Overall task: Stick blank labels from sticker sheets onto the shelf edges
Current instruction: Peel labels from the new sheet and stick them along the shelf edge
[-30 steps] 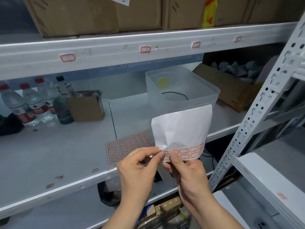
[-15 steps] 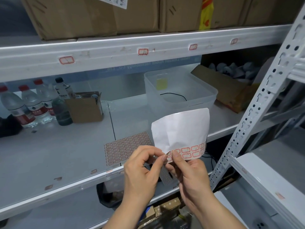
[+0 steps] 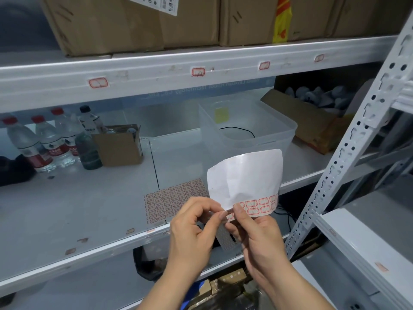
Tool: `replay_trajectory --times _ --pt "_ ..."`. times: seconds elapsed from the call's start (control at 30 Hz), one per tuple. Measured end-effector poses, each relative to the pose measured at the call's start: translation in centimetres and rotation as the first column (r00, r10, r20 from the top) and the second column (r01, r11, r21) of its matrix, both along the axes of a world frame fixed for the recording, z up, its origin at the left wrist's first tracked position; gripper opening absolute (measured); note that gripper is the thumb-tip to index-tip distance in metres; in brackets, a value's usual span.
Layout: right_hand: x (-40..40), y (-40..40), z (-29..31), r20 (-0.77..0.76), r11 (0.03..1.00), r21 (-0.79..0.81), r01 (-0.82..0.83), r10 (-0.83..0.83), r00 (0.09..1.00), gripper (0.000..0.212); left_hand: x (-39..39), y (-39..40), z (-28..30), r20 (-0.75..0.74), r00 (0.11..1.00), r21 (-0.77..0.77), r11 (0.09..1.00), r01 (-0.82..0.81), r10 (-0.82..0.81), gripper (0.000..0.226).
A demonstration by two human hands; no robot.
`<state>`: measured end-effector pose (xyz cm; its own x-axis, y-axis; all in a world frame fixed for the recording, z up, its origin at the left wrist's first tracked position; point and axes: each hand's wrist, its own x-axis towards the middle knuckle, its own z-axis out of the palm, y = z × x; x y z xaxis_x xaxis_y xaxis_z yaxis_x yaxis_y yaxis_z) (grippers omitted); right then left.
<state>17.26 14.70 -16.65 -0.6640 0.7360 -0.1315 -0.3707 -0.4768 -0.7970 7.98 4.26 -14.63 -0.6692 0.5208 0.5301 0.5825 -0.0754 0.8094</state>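
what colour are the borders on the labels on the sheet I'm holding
Red borders on white, seen on the sheet along its folded lower edge in the head view.

My head camera gives me a fairly bright, evenly lit view with a cool white cast. Light seems to fall from above and in front, leaving the white sticker sheet nearly washed out. The recess behind the cardboard box lies in shadow. Wide-angle distortion bows the upper shelf edge and tilts the perforated upright. My hands' fingertips look slightly soft.
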Motion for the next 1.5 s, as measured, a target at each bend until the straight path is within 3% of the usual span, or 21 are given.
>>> replay_trajectory --times 0.13,0.23,0.43,0.53,0.73,0.9,1.07,1.5 --pt "0.0 0.2 0.0 0.026 1.000 0.017 -0.001 0.001 1.000 0.049 -0.2 0.1 0.1 0.058 0.998 -0.022 1.000 0.005 -0.004 0.015" --pt "0.2 0.6 -0.2 0.042 1.000 0.023 0.014 -0.015 0.999 0.045 -0.6 0.3 0.1 0.194 0.981 -0.013 1.000 0.015 -0.012 0.011" --pt "1.0 1.4 -0.5 0.193 0.975 0.209 0.078 -0.119 0.974 0.036 -1.9 0.7 -1.0 0.392 0.920 -0.024 1.000 -0.003 0.012 0.007" --pt "1.7 2.2 -0.6 0.210 0.970 0.220 0.100 -0.148 0.967 0.027 -3.5 0.3 -2.6 0.450 0.892 -0.047 0.999 -0.025 0.043 0.010" --pt "2.5 3.6 -0.4 0.228 0.964 0.239 0.118 -0.174 0.958 0.026 -5.5 -1.6 -6.2 0.387 0.913 -0.122 0.989 -0.088 0.129 0.024" --pt "2.4 3.8 -0.8 0.256 0.959 0.269 0.093 -0.165 0.952 0.022 -4.4 -1.7 -9.7 0.313 0.937 -0.213 0.973 -0.093 0.158 0.023" --pt "2.1 4.2 -1.1 0.281 0.948 0.309 0.078 -0.169 0.945 0.029 -3.3 -0.5 -12.4 0.078 0.972 -0.295 0.936 -0.191 0.223 0.021" --pt "1.6 5.2 -2.4 0.331 0.945 0.327 0.026 -0.140 0.933 0.038 -4.3 2.0 -15.2 0.127 0.888 -0.333 0.862 -0.381 0.441 0.031"
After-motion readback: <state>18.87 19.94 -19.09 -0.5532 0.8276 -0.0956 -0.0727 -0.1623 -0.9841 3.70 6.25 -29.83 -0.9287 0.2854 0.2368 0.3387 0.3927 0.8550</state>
